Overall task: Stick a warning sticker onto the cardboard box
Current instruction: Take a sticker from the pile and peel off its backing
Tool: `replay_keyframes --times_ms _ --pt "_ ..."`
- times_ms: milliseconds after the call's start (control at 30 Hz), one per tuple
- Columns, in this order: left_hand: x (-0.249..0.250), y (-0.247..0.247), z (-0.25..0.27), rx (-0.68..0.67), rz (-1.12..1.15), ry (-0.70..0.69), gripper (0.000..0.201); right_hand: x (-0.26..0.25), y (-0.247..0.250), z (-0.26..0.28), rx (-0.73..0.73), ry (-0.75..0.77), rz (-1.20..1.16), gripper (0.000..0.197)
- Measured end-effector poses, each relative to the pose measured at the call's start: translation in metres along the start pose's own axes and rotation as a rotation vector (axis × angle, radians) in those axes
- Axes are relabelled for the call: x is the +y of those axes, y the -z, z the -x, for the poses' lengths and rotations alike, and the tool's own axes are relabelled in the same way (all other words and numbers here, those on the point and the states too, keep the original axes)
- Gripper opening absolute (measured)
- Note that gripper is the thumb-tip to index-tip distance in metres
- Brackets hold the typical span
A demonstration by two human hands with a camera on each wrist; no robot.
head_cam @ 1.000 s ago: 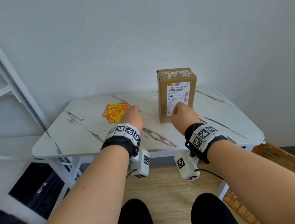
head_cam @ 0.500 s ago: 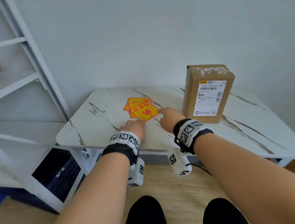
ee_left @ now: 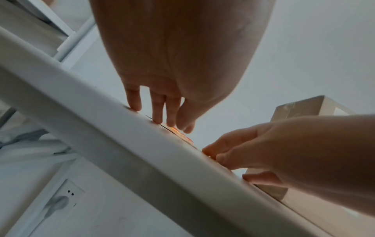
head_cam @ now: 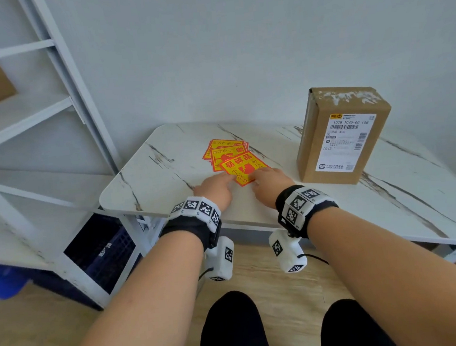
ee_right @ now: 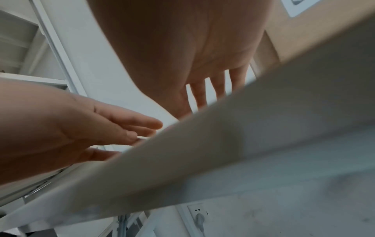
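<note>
Both hands, left point(head_cam: 217, 191) and right point(head_cam: 270, 181), are lying open with fingers resting on the top sticker point(head_cam: 244, 168) near the desk's point(head_cam: 166, 172) front-left edge, box point(head_cam: 342, 135) standing apart.

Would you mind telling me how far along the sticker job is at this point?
Early stage. Nothing is stuck yet: the cardboard box shows only its white shipping label. In hand: the left hand and right hand both touch the front sticker of the yellow pile on the table. Left: lifting one sticker, peeling it, pressing it onto the box.
</note>
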State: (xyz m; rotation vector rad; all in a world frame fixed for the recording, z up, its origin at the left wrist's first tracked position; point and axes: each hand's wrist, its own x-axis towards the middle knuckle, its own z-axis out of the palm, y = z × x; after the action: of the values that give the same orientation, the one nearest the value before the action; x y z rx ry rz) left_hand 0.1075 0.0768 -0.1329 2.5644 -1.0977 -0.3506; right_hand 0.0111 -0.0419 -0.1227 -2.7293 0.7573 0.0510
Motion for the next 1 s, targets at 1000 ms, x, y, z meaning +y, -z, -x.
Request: replay_keyframes --times_ms 1000 --pt "0.054 -0.008 0.030 0.084 0.605 0.307 0.025 0.044 0.010 0.059 0.233 0.029 -0.190 0.020"
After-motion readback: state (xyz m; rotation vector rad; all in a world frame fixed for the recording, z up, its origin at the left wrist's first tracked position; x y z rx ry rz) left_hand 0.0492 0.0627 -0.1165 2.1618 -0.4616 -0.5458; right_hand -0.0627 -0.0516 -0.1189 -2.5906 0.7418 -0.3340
